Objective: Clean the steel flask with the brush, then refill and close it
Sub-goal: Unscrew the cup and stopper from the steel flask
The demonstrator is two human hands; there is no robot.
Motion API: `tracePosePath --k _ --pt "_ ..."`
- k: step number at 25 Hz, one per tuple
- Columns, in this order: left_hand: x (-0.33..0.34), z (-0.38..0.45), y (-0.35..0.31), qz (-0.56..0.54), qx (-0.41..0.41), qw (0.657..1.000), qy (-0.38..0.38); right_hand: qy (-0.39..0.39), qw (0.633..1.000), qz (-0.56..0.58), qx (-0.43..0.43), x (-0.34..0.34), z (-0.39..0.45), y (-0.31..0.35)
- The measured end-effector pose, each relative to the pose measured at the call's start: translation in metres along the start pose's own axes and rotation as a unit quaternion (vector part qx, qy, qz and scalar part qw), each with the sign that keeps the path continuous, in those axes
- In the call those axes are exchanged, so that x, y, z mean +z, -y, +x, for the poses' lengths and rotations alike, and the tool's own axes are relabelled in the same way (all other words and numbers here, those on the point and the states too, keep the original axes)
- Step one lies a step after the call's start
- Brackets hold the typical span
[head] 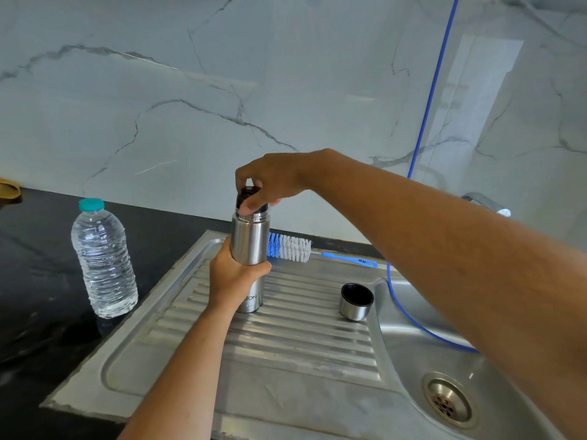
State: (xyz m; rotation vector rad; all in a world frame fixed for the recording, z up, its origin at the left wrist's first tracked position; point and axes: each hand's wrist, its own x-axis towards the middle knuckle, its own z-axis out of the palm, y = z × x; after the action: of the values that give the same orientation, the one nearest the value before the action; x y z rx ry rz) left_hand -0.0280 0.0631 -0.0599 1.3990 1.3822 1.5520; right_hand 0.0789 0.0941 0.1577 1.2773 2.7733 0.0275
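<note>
Evidently the left hand (236, 274) wraps the flask (250, 249) to brace it upright on the drainboard (286, 338) while the right hand (270, 182) pinches its black stopper (246, 195) from above. Its cup lid (356, 301) waits at 3 o'clock, the brush (295, 248) lying just behind.

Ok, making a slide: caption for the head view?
Left hand steadies steel flask on drainboard; right hand grips its black stopper.

The steel flask (250, 246) is stood upright on the ribbed draining board, and its base rests on the ridges. A dark inner stopper (251, 201) is seated in its mouth. The brush (293, 248), with white and blue bristles and a thin blue handle, is laid flat behind the flask. The steel cup cap (356, 300) is placed apart at the right, with its dark opening turned upward.
</note>
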Motion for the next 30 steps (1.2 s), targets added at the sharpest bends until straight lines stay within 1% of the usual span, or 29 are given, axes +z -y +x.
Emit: tracePosePath --k 2,3,6,8,11,13,15,17,19,22,24,26,28,30 --pt "0.000 0.001 0.001 -0.001 -0.001 1.000 0.000 0.027 1.000 0.006 -0.007 -0.006 -0.001 0.000" --pt "0.000 0.001 0.001 -0.001 -0.001 1.000 0.001 0.029 1.000 -0.001 0.006 -0.007 0.002 0.002" --pt "0.000 0.001 0.002 0.003 0.003 1.000 0.003 -0.006 0.997 -0.034 0.070 -0.008 0.010 0.009" --pt "0.000 0.000 0.002 0.001 0.004 1.000 0.003 -0.005 0.996 -0.025 0.085 -0.011 0.012 0.010" --pt "-0.001 0.001 0.002 -0.002 0.003 1.000 0.006 0.044 0.998 0.015 0.052 -0.021 0.012 0.012" --pt "-0.001 0.001 0.002 -0.002 0.002 1.000 0.008 0.068 0.997 0.014 0.028 -0.023 0.012 0.017" --pt "-0.001 0.001 0.002 -0.004 0.004 1.000 0.007 0.055 0.997 0.026 0.051 -0.019 0.015 0.020" --pt "-0.001 0.000 0.001 -0.005 0.005 1.000 0.006 0.022 0.995 -0.006 0.096 -0.015 0.015 0.020" --pt "-0.001 0.000 0.001 -0.005 0.008 1.000 0.005 0.006 0.994 -0.019 0.112 -0.014 0.016 0.016" --pt "-0.001 0.001 0.003 -0.008 0.009 1.000 0.002 0.052 0.996 0.030 0.071 -0.019 0.014 0.018" --pt "-0.001 0.001 0.003 -0.008 0.009 1.000 0.002 0.080 0.994 0.034 0.060 -0.022 0.013 0.022" --pt "-0.001 0.001 0.002 -0.007 0.010 1.000 0.003 0.071 0.993 0.005 0.093 -0.018 0.014 0.022" --pt "-0.001 0.002 0.003 -0.006 0.011 1.000 0.000 0.046 0.990 -0.002 0.137 -0.013 0.015 0.021" --pt "-0.001 0.002 0.004 -0.003 0.012 1.000 -0.005 0.048 0.990 0.009 0.132 -0.011 0.016 0.018"
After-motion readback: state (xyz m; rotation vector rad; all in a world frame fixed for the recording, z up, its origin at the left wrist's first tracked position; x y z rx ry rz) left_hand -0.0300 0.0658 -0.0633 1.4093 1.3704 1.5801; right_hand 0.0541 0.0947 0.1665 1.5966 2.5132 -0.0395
